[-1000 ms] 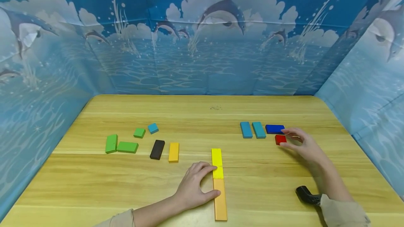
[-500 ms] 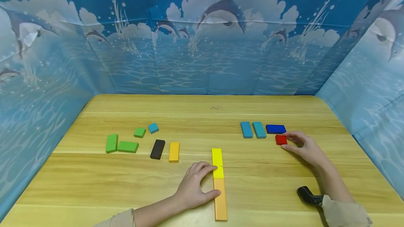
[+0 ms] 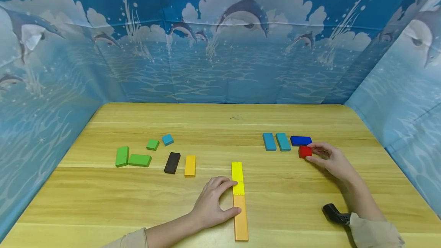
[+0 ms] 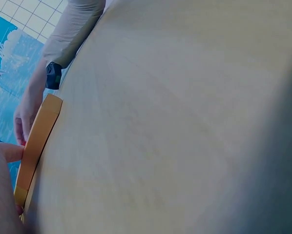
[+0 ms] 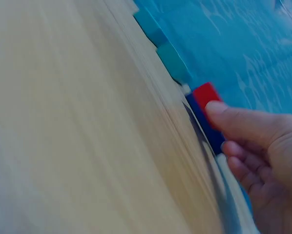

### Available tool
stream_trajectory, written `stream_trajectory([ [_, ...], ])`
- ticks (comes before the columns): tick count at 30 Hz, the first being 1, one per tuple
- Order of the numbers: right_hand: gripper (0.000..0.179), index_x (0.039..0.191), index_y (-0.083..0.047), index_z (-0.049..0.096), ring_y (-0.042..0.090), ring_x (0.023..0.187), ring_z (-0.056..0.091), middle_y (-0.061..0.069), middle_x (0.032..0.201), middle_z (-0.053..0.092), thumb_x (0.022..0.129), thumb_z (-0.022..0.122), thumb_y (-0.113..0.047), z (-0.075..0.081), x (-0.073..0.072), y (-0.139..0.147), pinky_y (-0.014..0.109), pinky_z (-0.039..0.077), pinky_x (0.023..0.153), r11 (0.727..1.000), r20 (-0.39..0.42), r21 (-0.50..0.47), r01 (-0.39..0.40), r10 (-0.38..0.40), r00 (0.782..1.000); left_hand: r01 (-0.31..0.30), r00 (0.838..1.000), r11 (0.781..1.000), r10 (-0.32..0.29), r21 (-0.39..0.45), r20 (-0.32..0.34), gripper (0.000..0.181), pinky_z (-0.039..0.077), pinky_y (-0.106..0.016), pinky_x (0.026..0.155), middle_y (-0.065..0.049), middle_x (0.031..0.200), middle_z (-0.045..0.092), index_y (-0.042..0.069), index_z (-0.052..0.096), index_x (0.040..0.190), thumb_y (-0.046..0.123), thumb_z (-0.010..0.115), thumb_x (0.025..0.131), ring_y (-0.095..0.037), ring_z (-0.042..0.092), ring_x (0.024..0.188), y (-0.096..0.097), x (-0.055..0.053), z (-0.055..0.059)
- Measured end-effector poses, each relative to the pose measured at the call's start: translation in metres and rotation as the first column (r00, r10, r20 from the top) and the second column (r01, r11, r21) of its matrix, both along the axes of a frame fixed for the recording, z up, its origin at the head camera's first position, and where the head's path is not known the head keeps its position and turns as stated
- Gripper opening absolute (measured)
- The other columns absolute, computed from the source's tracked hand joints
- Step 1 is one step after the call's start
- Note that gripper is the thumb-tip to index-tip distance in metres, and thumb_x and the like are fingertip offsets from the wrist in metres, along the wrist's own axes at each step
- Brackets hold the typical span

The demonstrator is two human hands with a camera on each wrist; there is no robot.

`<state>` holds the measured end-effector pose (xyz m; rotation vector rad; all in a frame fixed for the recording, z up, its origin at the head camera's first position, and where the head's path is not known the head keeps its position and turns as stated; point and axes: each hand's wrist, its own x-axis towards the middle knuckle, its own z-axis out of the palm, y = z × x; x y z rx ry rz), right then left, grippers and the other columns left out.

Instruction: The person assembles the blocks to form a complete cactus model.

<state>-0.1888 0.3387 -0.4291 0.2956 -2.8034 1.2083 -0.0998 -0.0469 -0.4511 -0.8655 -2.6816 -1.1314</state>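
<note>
My right hand (image 3: 332,162) pinches a small red block (image 3: 304,152) between thumb and fingers, just off the table in front of a dark blue block (image 3: 301,141). In the right wrist view the thumb lies against the red block (image 5: 208,96), and the dark blue block (image 5: 212,131) shows behind. My left hand (image 3: 211,204) spreads thumb and index finger along a straight row near the front. Its thumb touches a long orange block (image 3: 240,225), while the index finger touches the bright yellow part (image 3: 236,169) joined end to end beyond it. The orange block (image 4: 38,134) shows its side in the left wrist view.
Two light blue blocks (image 3: 269,142) lie left of the dark blue one. On the left side are several green blocks (image 3: 139,160), a small blue block (image 3: 167,139), a black block (image 3: 172,163) and an amber block (image 3: 190,166). A dolphin-print curtain (image 3: 220,68) encloses the table.
My right fingers have closed on the red block, raised and tilted it slightly and shifted it a little left. My left hand has stayed in place.
</note>
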Motion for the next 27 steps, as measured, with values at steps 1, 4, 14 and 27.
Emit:
stream_trajectory([
  [1,0.039,0.114,0.0,0.056,-0.012,0.09,0.048,0.015,0.11,0.056,0.082,0.068,-0.019,0.002,0.0,-0.004,0.004,0.04,0.076,1.0,-0.001,-0.018,-0.003,0.003,1.0,-0.001,1.0,1.0,0.001,0.0,0.0,0.055,0.038,-0.042,0.091,0.004,0.116,0.053,0.016,0.058,0.12,0.047,0.067,0.075,-0.015,0.045,0.111,0.0,0.0,0.0],
  [4,0.037,0.113,0.0,0.057,-0.006,0.091,0.051,0.01,0.106,0.057,0.082,0.069,-0.015,0.007,-0.003,-0.019,0.006,0.04,0.077,0.996,-0.04,-0.075,-0.041,0.038,0.998,0.0,1.0,1.0,0.0,-0.004,0.003,0.055,0.038,-0.042,0.092,0.004,0.116,0.053,0.016,0.057,0.12,0.047,0.067,0.075,-0.015,0.045,0.111,0.0,0.0,0.0],
  [14,0.034,0.109,0.0,0.059,0.024,0.095,0.057,0.013,0.105,0.058,0.08,0.07,-0.014,0.017,-0.02,-0.086,0.034,0.048,0.083,0.983,-0.074,-0.112,-0.143,0.135,0.988,0.001,1.0,1.0,-0.001,-0.013,0.004,0.056,0.038,-0.042,0.092,0.004,0.117,0.052,0.016,0.057,0.121,0.047,0.066,0.076,-0.015,0.044,0.112,0.0,0.0,0.0],
  [27,0.032,0.105,-0.002,0.062,0.023,0.089,0.055,0.01,0.099,0.06,0.077,0.073,-0.014,0.001,-0.034,-0.162,0.038,0.048,0.08,0.97,-0.073,-0.097,-0.224,0.218,0.973,0.004,1.0,1.0,-0.004,-0.026,0.006,0.056,0.038,-0.042,0.092,0.004,0.117,0.052,0.017,0.056,0.122,0.047,0.066,0.076,-0.015,0.044,0.112,0.0,-0.002,-0.001],
])
